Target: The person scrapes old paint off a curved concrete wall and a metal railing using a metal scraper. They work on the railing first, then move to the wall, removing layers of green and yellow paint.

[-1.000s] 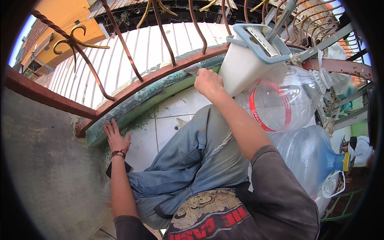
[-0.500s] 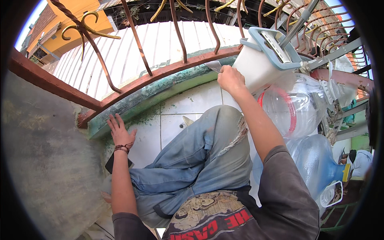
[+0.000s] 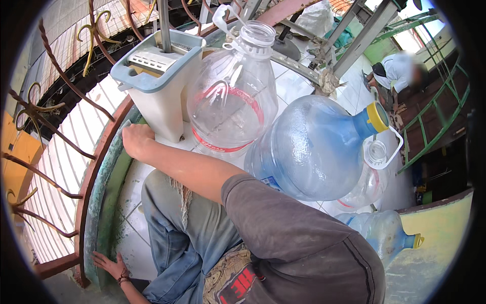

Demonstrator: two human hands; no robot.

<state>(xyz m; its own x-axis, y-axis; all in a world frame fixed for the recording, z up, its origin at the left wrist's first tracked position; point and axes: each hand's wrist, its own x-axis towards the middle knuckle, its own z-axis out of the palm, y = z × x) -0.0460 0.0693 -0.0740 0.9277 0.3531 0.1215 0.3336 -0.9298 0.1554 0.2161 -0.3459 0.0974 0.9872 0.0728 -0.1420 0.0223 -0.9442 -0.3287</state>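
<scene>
Right hand [image 3: 136, 142] fisted beside the white mop bucket [image 3: 162, 86]; red-labelled clear jug [image 3: 230, 96] behind it.

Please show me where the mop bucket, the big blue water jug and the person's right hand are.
mop bucket [image 3: 163, 104], head view, on its white front wall.
blue water jug [image 3: 314, 149], head view, on its round body.
right hand [image 3: 135, 141], head view, on the back of the hand.

Mop bucket [image 3: 162, 81] and clear bottle [image 3: 230, 96] crowd the right hand [image 3: 135, 142]
</scene>
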